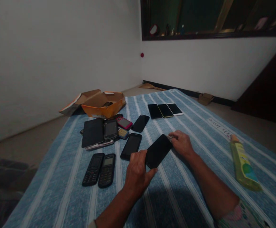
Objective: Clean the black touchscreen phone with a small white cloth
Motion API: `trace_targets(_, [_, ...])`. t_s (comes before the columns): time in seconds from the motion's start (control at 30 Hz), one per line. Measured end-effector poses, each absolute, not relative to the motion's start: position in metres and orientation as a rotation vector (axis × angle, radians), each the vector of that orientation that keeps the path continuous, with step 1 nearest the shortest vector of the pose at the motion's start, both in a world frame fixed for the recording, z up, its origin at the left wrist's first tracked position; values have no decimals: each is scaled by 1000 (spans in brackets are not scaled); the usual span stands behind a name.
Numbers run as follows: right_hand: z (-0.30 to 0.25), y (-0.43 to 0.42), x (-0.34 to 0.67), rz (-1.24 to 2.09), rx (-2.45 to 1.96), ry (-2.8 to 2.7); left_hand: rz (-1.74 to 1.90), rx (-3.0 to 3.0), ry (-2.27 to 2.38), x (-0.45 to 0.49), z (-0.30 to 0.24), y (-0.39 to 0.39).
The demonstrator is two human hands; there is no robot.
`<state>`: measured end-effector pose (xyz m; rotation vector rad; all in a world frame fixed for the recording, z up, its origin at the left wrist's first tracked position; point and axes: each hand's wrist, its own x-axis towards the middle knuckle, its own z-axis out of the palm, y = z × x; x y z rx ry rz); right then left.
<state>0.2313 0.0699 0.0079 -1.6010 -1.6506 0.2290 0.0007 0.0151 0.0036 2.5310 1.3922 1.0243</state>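
Observation:
My left hand (138,168) is closed round the lower left end of a black smartphone (159,150), which is tilted with its dark screen up. At the phone's upper right corner my right hand (182,143) pinches something small and pale that I cannot make out. Just left of the held phone lies another black smartphone (131,146). Behind it is a third dark phone (140,123). A black keypad phone (93,169) and a second keypad phone (107,170) lie side by side to the left.
Beyond the left hand is a pile of phones with a black tablet-like slab (92,132) and a pink phone (125,123). An open orange box (97,110) stands behind. Several smartphones lie in a row (166,110). A yellow-green bottle (244,167) lies right on the striped cloth (64,164).

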Motion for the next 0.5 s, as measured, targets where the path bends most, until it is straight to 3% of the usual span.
trace_targets(0.2, [11, 52, 206, 31, -1630, -1874, 987, 2435, 1446, 3, 1, 16])
trace_targets(0.5, [13, 15, 154, 85, -1302, -2285, 992, 2417, 1458, 0, -13, 18])
